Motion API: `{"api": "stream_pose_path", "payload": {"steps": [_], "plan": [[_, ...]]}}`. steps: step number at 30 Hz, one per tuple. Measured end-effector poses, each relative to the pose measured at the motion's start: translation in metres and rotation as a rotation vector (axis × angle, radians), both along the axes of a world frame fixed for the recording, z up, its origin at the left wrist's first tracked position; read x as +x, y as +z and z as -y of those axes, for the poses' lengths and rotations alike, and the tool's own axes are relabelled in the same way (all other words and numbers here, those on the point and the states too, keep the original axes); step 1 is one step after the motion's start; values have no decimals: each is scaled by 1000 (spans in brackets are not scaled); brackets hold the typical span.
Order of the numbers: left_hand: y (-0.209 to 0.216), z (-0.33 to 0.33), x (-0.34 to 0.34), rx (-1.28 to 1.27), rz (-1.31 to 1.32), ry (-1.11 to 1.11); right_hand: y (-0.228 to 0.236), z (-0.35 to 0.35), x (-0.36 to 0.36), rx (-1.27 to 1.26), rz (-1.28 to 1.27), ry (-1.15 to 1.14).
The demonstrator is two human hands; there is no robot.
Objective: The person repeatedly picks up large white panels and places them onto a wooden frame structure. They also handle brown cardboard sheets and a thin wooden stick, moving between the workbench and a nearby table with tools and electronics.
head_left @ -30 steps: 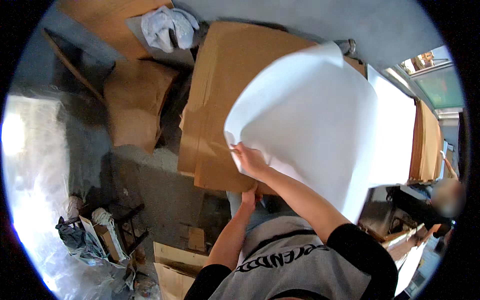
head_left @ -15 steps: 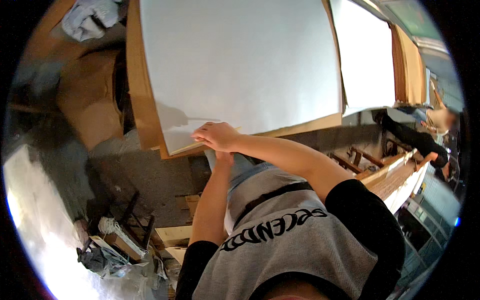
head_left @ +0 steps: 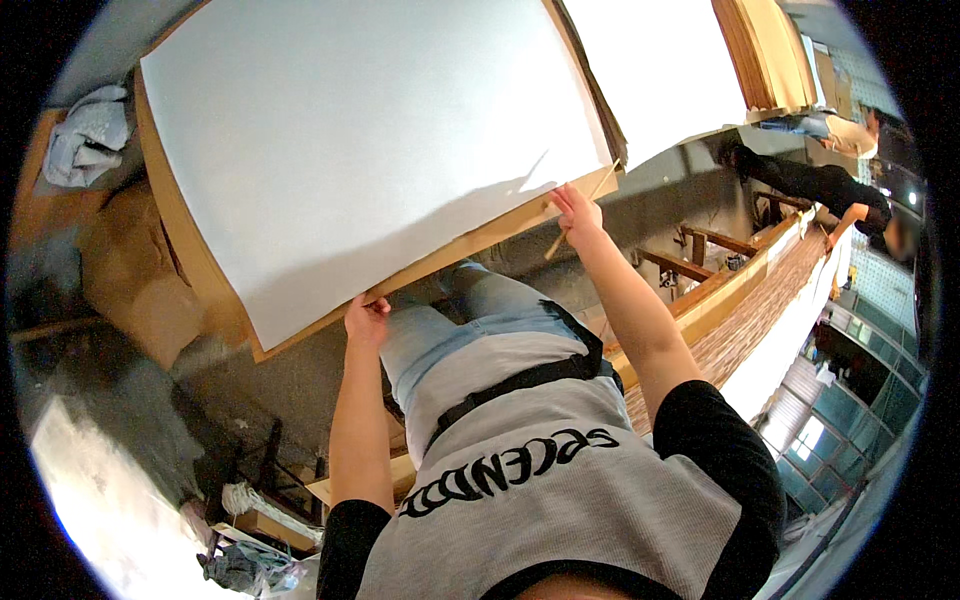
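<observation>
A large white sheet [head_left: 380,140] lies on a brown board [head_left: 208,268] in front of me, with the board's border showing along its left and near sides. My left hand [head_left: 366,322] is closed at the near edge, its curled fingers gripping the board's rim. Farther right along that edge, my right hand [head_left: 578,214] pinches a thin wooden stick [head_left: 606,178]. The stick slants across the board's near right corner, its lower end sticking out below my fingers. What lies under the board is hidden.
Another stack with a white top sheet [head_left: 665,70] adjoins on the right, with brown boards [head_left: 770,50] beyond. A long wooden bench [head_left: 740,330] runs along the right, where a person in black [head_left: 810,185] bends over. Grey cloth [head_left: 90,140] lies far left; clutter [head_left: 260,525] sits lower left.
My hands were crossed together at the near left corner; now they are apart, the right one moved far right along the edge with the stick. The view has shifted, so the sheet appears farther left.
</observation>
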State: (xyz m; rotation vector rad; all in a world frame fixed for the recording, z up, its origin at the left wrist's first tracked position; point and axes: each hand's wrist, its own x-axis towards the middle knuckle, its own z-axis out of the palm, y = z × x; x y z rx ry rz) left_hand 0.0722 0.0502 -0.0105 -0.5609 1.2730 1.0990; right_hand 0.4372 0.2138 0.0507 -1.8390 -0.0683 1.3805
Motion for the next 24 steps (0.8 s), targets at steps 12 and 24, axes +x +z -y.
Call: {"api": "stream_pose_path", "payload": {"steps": [12, 24], "plan": [[8, 12, -1, 13, 70, 11, -27, -28, 16, -37, 99, 180], [24, 51, -46, 42, -6, 323, -31, 2, 66, 68, 35, 143]]}}
